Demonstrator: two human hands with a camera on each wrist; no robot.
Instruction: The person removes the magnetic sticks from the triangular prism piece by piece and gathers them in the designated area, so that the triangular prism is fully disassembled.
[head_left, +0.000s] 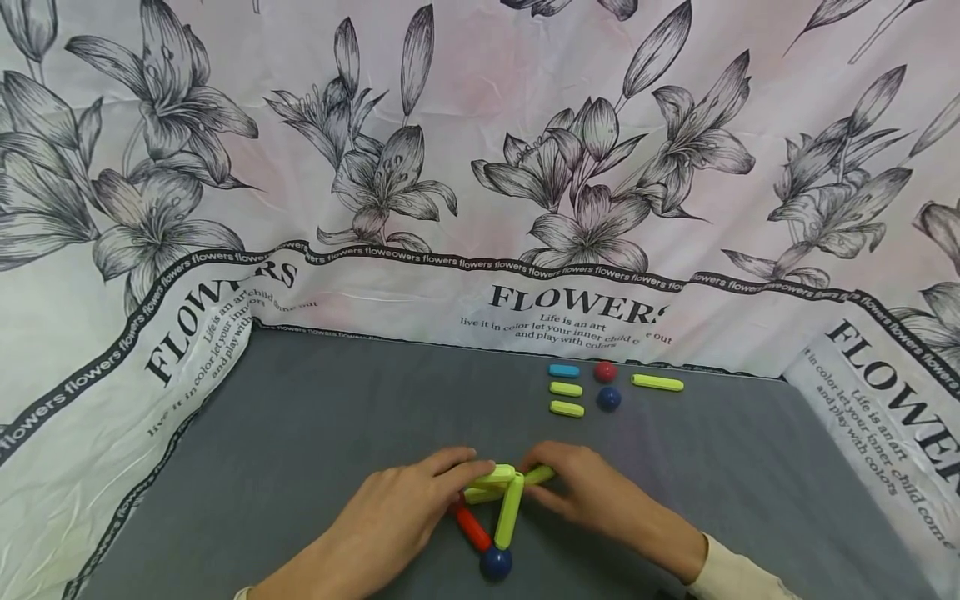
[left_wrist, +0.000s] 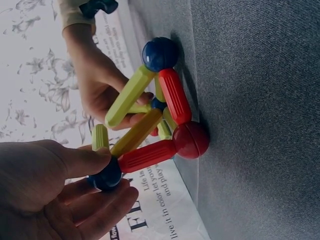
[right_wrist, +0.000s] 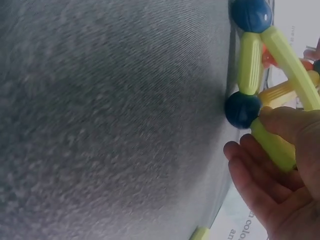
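A frame of magnetic building sticks and balls stands on the grey cloth between the hands. My left hand (head_left: 390, 517) pinches its raised blue ball (left_wrist: 106, 177), where a red stick (left_wrist: 147, 156) runs down to a red ball (left_wrist: 191, 140). A second red stick (head_left: 472, 529) joins that ball to the near blue ball (head_left: 496, 563). One yellow-green stick (left_wrist: 130, 96) slants up from there. On the other side, my right hand (head_left: 592, 487) pinches a yellow-green stick (right_wrist: 274, 145) whose end meets a low blue ball (right_wrist: 243, 109).
Loose pieces lie farther back on the grey cloth (head_left: 337, 408): a short blue stick (head_left: 564, 371), two short yellow-green sticks (head_left: 566, 389), a longer one (head_left: 657, 382), a red ball (head_left: 605, 372) and a blue ball (head_left: 609, 399). Behind hangs a flower-printed sheet (head_left: 450, 292).
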